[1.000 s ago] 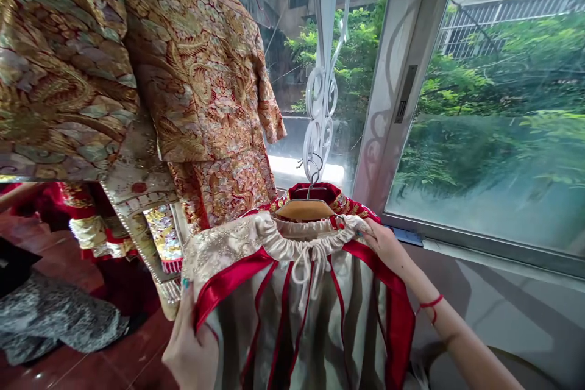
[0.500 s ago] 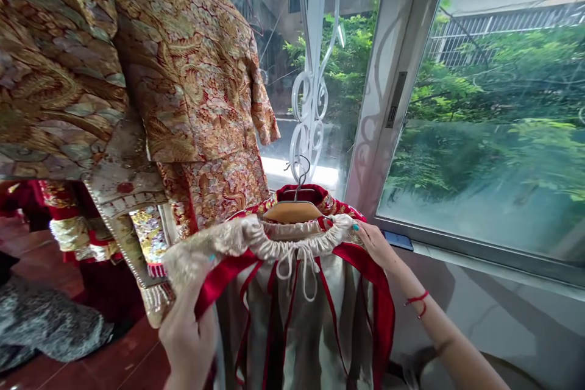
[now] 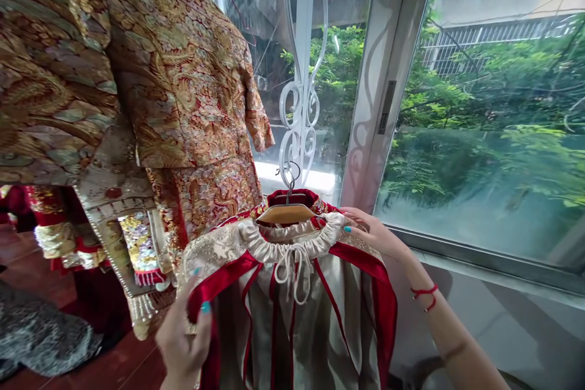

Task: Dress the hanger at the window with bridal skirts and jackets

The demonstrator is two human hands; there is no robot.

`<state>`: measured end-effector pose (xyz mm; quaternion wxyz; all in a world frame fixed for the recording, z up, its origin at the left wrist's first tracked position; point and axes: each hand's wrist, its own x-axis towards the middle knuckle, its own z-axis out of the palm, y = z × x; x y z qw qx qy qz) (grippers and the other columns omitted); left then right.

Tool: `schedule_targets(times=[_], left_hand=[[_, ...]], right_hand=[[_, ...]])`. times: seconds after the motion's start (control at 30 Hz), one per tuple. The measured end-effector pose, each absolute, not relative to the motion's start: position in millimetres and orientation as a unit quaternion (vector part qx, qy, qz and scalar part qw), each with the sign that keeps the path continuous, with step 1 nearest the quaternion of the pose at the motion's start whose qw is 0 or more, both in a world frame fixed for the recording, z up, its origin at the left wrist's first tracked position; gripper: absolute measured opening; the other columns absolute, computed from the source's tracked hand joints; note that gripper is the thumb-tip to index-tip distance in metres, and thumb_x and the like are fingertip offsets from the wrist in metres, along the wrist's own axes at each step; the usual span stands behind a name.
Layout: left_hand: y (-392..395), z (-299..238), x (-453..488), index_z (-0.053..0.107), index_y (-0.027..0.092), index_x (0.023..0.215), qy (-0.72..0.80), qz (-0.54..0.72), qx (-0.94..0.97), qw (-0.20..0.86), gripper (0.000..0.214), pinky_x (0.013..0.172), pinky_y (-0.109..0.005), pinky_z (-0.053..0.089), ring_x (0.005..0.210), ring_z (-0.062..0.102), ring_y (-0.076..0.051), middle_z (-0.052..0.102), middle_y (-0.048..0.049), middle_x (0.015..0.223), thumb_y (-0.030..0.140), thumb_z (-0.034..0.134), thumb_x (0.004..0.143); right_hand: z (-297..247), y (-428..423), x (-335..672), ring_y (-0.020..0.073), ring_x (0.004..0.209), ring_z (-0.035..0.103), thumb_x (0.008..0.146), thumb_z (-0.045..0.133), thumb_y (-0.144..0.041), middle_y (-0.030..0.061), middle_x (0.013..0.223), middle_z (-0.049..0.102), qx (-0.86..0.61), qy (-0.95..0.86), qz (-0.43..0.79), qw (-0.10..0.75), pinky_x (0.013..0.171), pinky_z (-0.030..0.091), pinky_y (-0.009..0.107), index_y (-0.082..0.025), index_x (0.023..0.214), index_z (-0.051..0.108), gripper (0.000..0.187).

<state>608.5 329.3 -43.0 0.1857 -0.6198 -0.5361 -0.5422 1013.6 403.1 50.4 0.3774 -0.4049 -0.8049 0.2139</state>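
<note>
A cream and red cape-like garment [image 3: 297,311] with a gathered drawstring collar hangs on a wooden hanger [image 3: 286,213]. The hanger's hook sits in the white scrolled window grille [image 3: 299,122]. My left hand [image 3: 183,341] grips the garment's left edge by its red trim. On the right shoulder of the garment, near the collar, lies my right hand [image 3: 372,234] with its fingers curled on the fabric. A red string circles my right wrist.
Gold and red embroidered robes [image 3: 137,85] hang at the left, close to the cape. A window frame [image 3: 365,103] and glass with trees behind fill the right. A grey patterned cloth [image 3: 41,341] lies on the red wooden floor at bottom left.
My left hand has shifted its hold along the cape's left edge and drawn it inward. The right hand has stayed at the collar. The view has dropped slightly.
</note>
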Motion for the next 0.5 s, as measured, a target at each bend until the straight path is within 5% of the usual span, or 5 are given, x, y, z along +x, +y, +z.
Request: schedule_targets(times=[0.07, 0.13, 0.3, 0.4, 0.5], left_hand=[[331, -14, 598, 0.051, 0.017, 0.134, -0.560, -0.555, -0.574, 0.222, 0.047, 0.091, -0.046, 0.047, 0.093, 0.061, -0.028, 0.063, -0.0104, 0.095, 0.038, 0.045, 0.093], [343, 12, 592, 0.054, 0.015, 0.132, -0.582, -0.499, -0.602, 0.224, 0.051, 0.100, -0.055, 0.039, 0.109, 0.054, -0.034, 0.059, -0.0139, 0.108, 0.046, 0.045, 0.091], [378, 20, 602, 0.054, 0.018, 0.131, -0.594, -0.386, -0.679, 0.194, 0.046, 0.096, -0.049, 0.042, 0.109, 0.054, -0.032, 0.061, -0.0143, 0.116, 0.040, 0.039, 0.093], [375, 12, 615, 0.056, 0.017, 0.127, -0.608, -0.419, -0.646, 0.193, 0.043, 0.099, -0.052, 0.039, 0.113, 0.052, -0.034, 0.061, -0.0154, 0.119, 0.038, 0.043, 0.092], [353, 2, 608, 0.050, 0.020, 0.133, -0.555, -0.502, -0.658, 0.085, 0.042, 0.104, -0.047, 0.039, 0.121, 0.052, -0.028, 0.058, -0.0137, 0.128, 0.036, 0.043, 0.094]], right_hand=[[55, 402, 1003, 0.0259, 0.119, 0.058, 0.090, 0.055, -0.041, 0.0097, 0.131, 0.061, -0.417, -0.814, 0.174, 0.365, 0.101, 0.045, 0.041, -0.022, 0.134, 0.050, 0.049], [54, 405, 988, 0.0256, 0.109, 0.062, 0.089, 0.056, -0.034, 0.0078, 0.122, 0.066, -0.444, -0.822, 0.106, 0.340, 0.094, 0.048, 0.040, -0.024, 0.126, 0.056, 0.038], [38, 420, 964, 0.0264, 0.103, 0.063, 0.089, 0.051, -0.020, 0.0084, 0.113, 0.068, -0.486, -0.796, -0.032, 0.359, 0.088, 0.049, 0.040, -0.024, 0.113, 0.060, 0.026], [27, 420, 973, 0.0281, 0.110, 0.061, 0.089, 0.053, -0.025, 0.0096, 0.120, 0.065, -0.470, -0.792, -0.024, 0.389, 0.094, 0.047, 0.043, -0.023, 0.118, 0.057, 0.029], [13, 398, 986, 0.0299, 0.115, 0.057, 0.090, 0.054, -0.036, 0.0116, 0.126, 0.060, -0.430, -0.786, 0.005, 0.444, 0.098, 0.045, 0.047, -0.023, 0.128, 0.050, 0.041]])
